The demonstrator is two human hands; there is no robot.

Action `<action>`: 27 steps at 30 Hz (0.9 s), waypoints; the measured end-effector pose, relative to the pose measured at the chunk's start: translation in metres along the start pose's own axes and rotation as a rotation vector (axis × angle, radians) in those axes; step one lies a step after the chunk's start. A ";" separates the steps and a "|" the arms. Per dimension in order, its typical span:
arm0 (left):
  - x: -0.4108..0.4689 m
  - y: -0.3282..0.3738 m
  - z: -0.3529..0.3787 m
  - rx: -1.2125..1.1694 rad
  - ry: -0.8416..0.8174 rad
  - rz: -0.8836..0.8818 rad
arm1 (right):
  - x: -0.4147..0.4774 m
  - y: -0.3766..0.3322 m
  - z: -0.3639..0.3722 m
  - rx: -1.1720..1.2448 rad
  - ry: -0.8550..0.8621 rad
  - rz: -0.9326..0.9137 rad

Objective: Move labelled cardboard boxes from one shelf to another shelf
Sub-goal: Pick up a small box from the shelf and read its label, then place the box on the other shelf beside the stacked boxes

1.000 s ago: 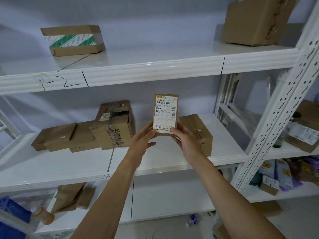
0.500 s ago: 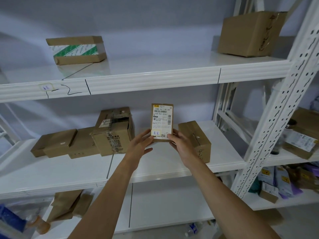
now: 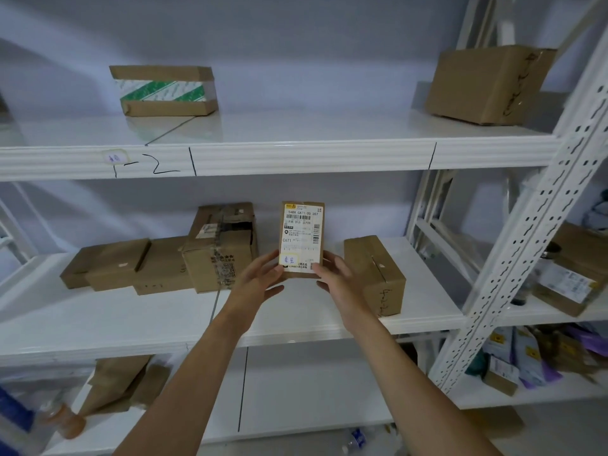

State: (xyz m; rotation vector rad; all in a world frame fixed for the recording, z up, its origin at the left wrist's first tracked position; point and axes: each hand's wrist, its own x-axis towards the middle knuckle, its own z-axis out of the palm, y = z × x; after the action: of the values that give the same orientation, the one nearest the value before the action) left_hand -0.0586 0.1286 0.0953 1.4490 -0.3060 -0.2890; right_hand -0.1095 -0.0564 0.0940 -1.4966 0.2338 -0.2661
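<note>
I see L hand point(image 3: 263, 278) & R hand point(image 3: 332, 274) gripping the labelled box point(image 3: 301, 240) upright (label facing me) over the middle shelf point(image 3: 296, 311), seemingly not touching it.

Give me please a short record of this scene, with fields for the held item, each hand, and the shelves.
held item: labelled box, upright, label facing the camera
left hand: grip on the box's lower left edge
right hand: grip on its lower right edge
middle shelf: several cardboard boxes either side of the held one
top shelf: green-taped box, plain box
</note>
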 end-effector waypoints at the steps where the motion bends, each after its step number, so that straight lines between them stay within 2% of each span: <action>1: -0.003 0.001 -0.004 -0.017 0.002 -0.003 | -0.005 -0.002 0.005 -0.021 -0.006 -0.010; 12: -0.054 0.018 -0.074 -0.073 -0.003 0.005 | -0.051 -0.016 0.073 -0.155 -0.061 -0.132; 20: -0.101 0.042 -0.102 -0.146 0.068 0.044 | -0.088 -0.046 0.115 -0.132 -0.121 -0.228; 27: -0.154 0.068 -0.122 -0.056 0.166 0.101 | -0.122 -0.059 0.140 -0.068 -0.188 -0.243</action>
State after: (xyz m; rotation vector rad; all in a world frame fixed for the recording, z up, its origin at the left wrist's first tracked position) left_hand -0.1551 0.3051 0.1470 1.3875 -0.2337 -0.0944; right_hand -0.1826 0.1113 0.1605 -1.6081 -0.0908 -0.3111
